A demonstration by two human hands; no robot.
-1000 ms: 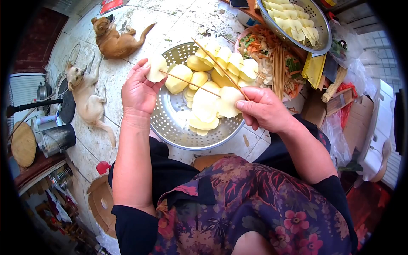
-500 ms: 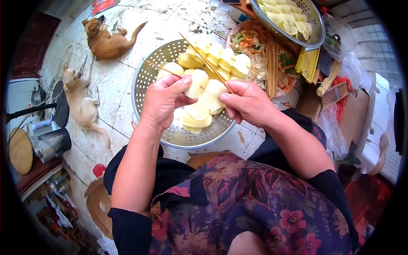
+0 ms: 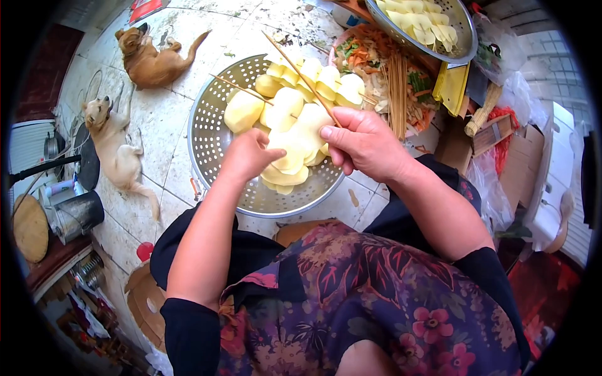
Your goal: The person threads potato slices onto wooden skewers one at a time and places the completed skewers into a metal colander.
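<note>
A metal colander [image 3: 207,160] with round holes stands on the floor between my knees, holding pale yellow potato slices [image 3: 290,160] and peeled potatoes [image 3: 243,111]. My right hand [image 3: 364,143] is closed on the lower end of a thin wooden skewer [image 3: 295,67], which slants up and to the left above the pile. My left hand [image 3: 252,154] is beside the loose slices, thumb and fingers apart, with nothing visible in it. A second skewer [image 3: 241,88] lies across the potatoes, one end at a slice. Slices threaded in rows [image 3: 313,78] lie at the colander's far side.
Behind the colander is a pink tray of vegetable shreds [image 3: 354,53] with a bundle of skewers [image 3: 396,94] on it. Another colander [image 3: 461,56] with slices stands at upper right. A brown dog [image 3: 153,66] and a cream dog [image 3: 119,153] lie on the tiles at left.
My left hand has let go of the second skewer and moved down to the loose slices. My right hand still holds its skewer. The view has shifted slightly.
</note>
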